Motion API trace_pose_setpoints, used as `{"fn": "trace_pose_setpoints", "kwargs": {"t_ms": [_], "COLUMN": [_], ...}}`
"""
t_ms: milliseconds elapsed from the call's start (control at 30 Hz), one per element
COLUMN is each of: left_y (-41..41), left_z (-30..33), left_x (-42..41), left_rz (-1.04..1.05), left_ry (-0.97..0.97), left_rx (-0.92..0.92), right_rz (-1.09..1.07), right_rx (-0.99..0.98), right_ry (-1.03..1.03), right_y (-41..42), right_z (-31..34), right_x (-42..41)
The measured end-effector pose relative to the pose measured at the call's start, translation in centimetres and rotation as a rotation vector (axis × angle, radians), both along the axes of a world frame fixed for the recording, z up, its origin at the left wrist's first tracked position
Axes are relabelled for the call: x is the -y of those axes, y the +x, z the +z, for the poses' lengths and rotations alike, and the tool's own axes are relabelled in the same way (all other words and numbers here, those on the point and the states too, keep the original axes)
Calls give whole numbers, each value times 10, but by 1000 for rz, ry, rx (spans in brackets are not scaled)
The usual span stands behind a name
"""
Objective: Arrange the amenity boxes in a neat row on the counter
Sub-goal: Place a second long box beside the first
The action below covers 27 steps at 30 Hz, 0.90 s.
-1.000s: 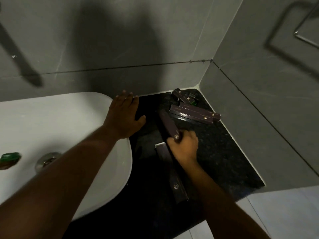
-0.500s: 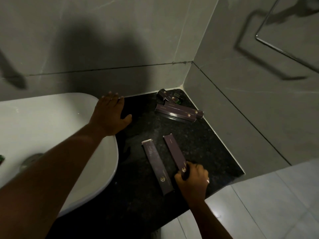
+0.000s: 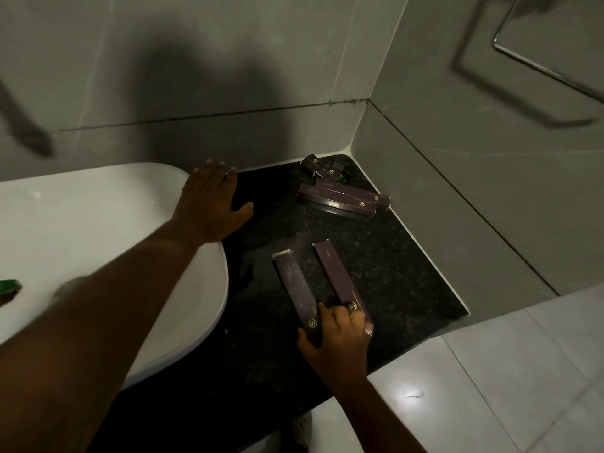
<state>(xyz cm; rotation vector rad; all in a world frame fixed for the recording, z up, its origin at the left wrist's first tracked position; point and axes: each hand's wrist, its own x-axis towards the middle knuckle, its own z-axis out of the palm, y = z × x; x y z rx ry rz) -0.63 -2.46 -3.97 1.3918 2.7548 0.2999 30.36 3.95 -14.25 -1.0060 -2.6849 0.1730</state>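
Note:
Two long dark purple amenity boxes lie side by side on the black counter (image 3: 392,273), the left long box (image 3: 294,282) and the right long box (image 3: 335,276), almost parallel with a small gap. My right hand (image 3: 338,338) covers their near ends: thumb and forefinger pinch the left box, and the other fingers rest on the right one. Two more long boxes (image 3: 336,199) lie stacked crosswise near the back corner. Behind them are two small boxes (image 3: 322,170). My left hand (image 3: 209,204) lies flat, fingers spread, on the basin's rim.
A white basin (image 3: 98,223) fills the left side, with a green item (image 3: 8,287) at its far left. Grey tiled walls close the counter's back and right. A small green object (image 3: 343,179) sits by the small boxes. A metal towel ring (image 3: 539,60) hangs top right.
My right hand carried one long box from the middle toward the front edge and laid it beside the other. It then shifted left onto both near ends. The left hand stayed put.

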Motion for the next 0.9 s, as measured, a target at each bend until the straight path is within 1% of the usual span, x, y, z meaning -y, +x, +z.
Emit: {"fn": "trace_pose_setpoints", "kwargs": {"t_ms": [133,467,533,600,667,733,800,900], "left_y": [-2,-5,-5,-6,-7,-7,-7,-6], "left_z": [-1,-5,-5,-6,-7,-7,-8,-8], "left_x": [0,-1,-1,-1,-2,-2,-2,-2], "left_rz": [4,-8,-6,-7,-7,-7,-8,-15], "left_ry": [9,14,7,4,9,10,15,44], "left_rx": [-3,-17,-15,-10,-15,-17,-18,-29], "right_rz": [-25,-54,-51,-111,-231,-288,-241,-191], "right_rx": [17,5,-25,-100,-160,-129,-74,-65], "right_ry": [-45,-46,-39,-18,-14,-21,-46,-106], "right_y": [1,3,3,5,7,10,13,11], "right_z": [-2,-5,-5,-4,-1,-1,-3,-5], "right_x": [2,4,4,-4,-20,-39,-54,-63]}}
